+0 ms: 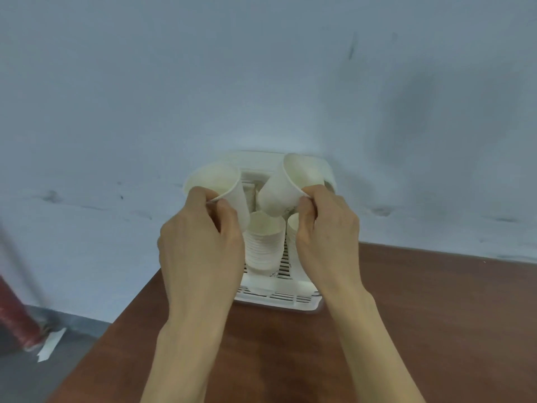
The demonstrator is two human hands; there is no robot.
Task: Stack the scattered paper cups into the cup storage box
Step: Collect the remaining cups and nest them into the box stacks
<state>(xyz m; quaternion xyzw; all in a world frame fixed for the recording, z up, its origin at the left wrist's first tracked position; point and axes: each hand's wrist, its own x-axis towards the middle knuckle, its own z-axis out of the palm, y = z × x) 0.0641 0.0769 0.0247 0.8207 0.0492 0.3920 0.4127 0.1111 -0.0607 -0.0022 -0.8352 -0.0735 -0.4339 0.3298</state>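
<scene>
I am pinching one cup in my left hand, another cup in my right hand; each should go down straight onto the stack.

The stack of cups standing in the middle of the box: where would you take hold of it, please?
Probably the top rim of the stack of cups, from above: it stands upright with its mouth open, and the box, left hand and right hand crowd its sides.
</scene>
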